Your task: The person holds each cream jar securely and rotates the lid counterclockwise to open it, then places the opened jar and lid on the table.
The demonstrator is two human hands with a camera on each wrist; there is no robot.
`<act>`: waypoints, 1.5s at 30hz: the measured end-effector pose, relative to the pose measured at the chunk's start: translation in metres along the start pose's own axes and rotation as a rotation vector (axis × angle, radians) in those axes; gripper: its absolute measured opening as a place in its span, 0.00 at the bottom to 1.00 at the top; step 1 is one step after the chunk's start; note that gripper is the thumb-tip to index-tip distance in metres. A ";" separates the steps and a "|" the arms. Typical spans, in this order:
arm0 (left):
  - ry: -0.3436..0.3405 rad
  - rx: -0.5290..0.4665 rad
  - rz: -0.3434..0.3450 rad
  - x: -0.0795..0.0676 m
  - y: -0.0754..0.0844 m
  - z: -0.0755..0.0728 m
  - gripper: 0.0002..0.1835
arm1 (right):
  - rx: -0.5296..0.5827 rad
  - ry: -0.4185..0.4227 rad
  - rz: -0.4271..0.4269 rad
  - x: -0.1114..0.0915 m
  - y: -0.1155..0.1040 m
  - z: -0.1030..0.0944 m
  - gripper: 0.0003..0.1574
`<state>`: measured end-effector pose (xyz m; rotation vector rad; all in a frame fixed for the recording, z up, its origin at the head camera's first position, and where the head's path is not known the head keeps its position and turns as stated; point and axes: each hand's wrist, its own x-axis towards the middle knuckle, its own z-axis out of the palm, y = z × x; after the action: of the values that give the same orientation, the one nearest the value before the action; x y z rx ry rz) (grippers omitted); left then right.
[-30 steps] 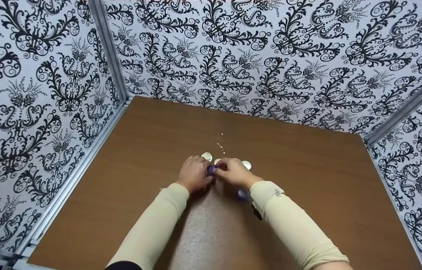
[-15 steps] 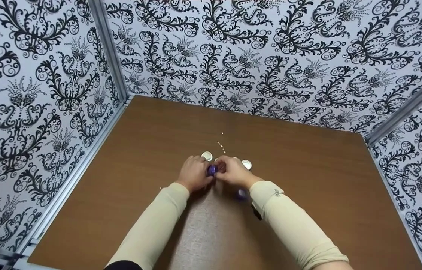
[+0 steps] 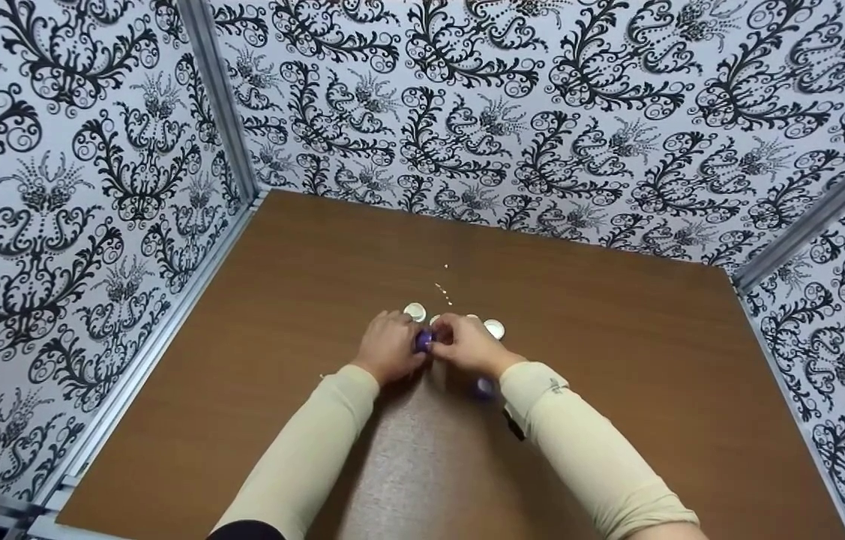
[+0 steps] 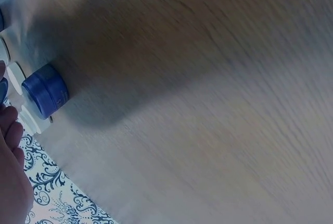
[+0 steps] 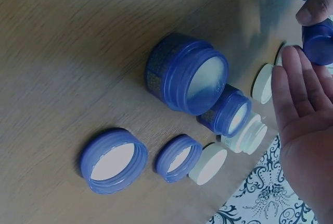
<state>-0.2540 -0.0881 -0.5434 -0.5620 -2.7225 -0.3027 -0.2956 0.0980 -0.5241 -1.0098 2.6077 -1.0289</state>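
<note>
In front of me my left hand [image 3: 392, 346] grips a small dark blue jar [image 5: 316, 47], seen from above as a purple spot between the hands. The thumb and fingertips of my right hand [image 3: 469, 345] pinch its right end. Beneath the right hand, in the right wrist view, stand a large uncapped blue jar [image 5: 205, 83] with pale contents, a medium blue jar [image 5: 223, 117] and a white jar [image 5: 250, 135]. A large blue lid [image 5: 114, 161], a smaller blue lid [image 5: 179, 159] and a white lid [image 5: 208, 165] lie beside them.
Another small blue jar [image 4: 47, 92] stands close to my left hand. Round white lids [image 3: 415, 311] lie just beyond the hands. Pale crumbs [image 3: 444, 291] dot the brown table [image 3: 617, 337] farther back. Patterned walls [image 3: 467, 112] enclose its back and sides.
My right thumb has shifted slightly away from the small blue jar and back against it. My left hand keeps its place and grip.
</note>
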 end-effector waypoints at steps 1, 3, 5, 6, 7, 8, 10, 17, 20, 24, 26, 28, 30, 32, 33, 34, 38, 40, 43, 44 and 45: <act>0.003 -0.002 0.001 0.000 0.000 0.000 0.18 | 0.009 -0.001 -0.001 0.000 0.000 0.000 0.15; 0.014 -0.008 0.004 -0.001 0.001 0.000 0.17 | 0.014 -0.001 -0.003 0.000 0.000 0.000 0.16; 0.018 -0.011 0.005 -0.001 0.001 0.001 0.18 | 0.011 -0.001 -0.002 0.000 -0.001 0.000 0.17; 0.021 -0.011 0.005 -0.001 0.001 0.001 0.18 | 0.001 0.002 -0.006 -0.001 -0.001 0.000 0.18; 0.026 -0.004 0.006 -0.002 0.001 0.001 0.18 | -0.009 0.007 -0.013 -0.001 -0.001 0.000 0.18; 0.031 0.003 0.008 -0.002 0.001 0.001 0.18 | -0.021 0.009 -0.016 -0.001 -0.002 -0.001 0.19; 0.037 0.016 0.011 -0.002 0.001 0.001 0.18 | -0.021 0.010 -0.023 -0.001 -0.002 -0.001 0.22; 0.042 0.048 0.031 -0.002 0.001 0.001 0.19 | -0.014 -0.008 -0.026 -0.003 -0.001 -0.001 0.18; 0.046 0.053 0.045 -0.003 0.000 0.001 0.18 | -0.024 -0.004 -0.016 -0.003 0.000 0.000 0.14; 0.051 0.052 0.049 -0.003 0.000 0.001 0.19 | -0.019 -0.001 -0.006 -0.002 0.000 0.001 0.14; 0.056 0.048 0.044 -0.003 0.000 0.000 0.18 | -0.018 0.002 -0.005 -0.002 -0.001 0.001 0.16; 0.058 0.037 0.040 -0.002 0.000 -0.001 0.18 | -0.026 0.008 -0.007 -0.001 -0.002 0.000 0.18; 0.057 0.028 0.037 -0.002 0.000 -0.001 0.18 | -0.033 0.015 -0.013 -0.001 -0.002 0.000 0.19; 0.051 0.018 0.035 -0.002 0.000 -0.001 0.19 | -0.038 0.017 -0.016 -0.001 -0.003 0.000 0.20; 0.047 0.017 0.034 -0.002 0.000 -0.002 0.19 | -0.036 0.019 -0.020 -0.002 -0.003 0.000 0.20; 0.044 0.018 0.032 -0.002 0.000 -0.002 0.19 | -0.031 0.019 -0.023 -0.002 -0.003 -0.001 0.20; 0.044 0.029 0.029 -0.002 0.000 -0.001 0.18 | -0.006 0.014 -0.009 -0.002 -0.004 -0.001 0.21; 0.043 0.032 0.024 -0.002 0.000 -0.001 0.17 | -0.004 0.008 0.007 -0.001 -0.003 -0.001 0.20; 0.033 0.027 0.015 -0.002 0.000 -0.001 0.17 | -0.012 0.005 0.030 -0.001 -0.003 0.000 0.16; 0.030 0.024 0.013 -0.002 0.000 -0.001 0.17 | -0.015 0.004 0.037 -0.001 -0.003 0.000 0.15; 0.026 0.021 0.010 -0.002 0.000 -0.001 0.17 | -0.018 0.003 0.040 -0.002 -0.003 0.000 0.14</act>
<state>-0.2521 -0.0889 -0.5435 -0.5619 -2.6941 -0.2767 -0.2928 0.0973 -0.5221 -0.9561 2.6331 -1.0010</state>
